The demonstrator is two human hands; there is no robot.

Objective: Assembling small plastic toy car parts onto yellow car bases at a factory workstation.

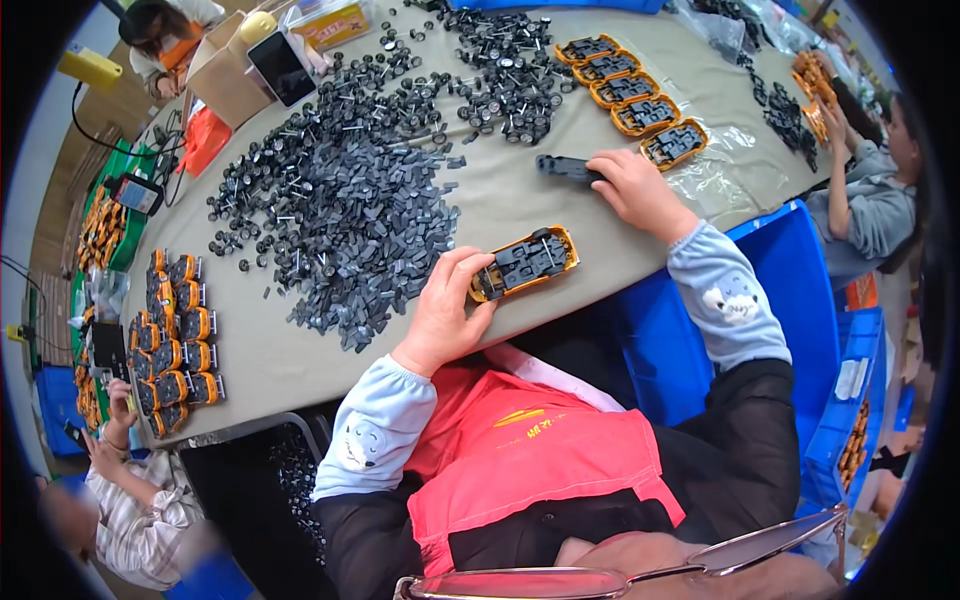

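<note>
My left hand (pixel 443 315) is clamped on an orange toy car (pixel 524 264), flipped underside up w/ its black chassis showing, at the near edge of the surface (pixel 520 200). My right hand (pixel 636 185) reaches fwd, fingers closed on a loose black chassis piece (pixel 562 166) lying flat on the surface, just beside a row of five orange car bodies (pixel 630 95) w/ black insets. Big heap of dark grey small parts (pixel 350 225) to my left, wheel-and-axle bits (pixel 510 75) further back. Finished orange cars (pixel 175 340) stacked at far left. Blue bin (pixel 790 300) at my right. Other people's hands work at the surface edges
</note>
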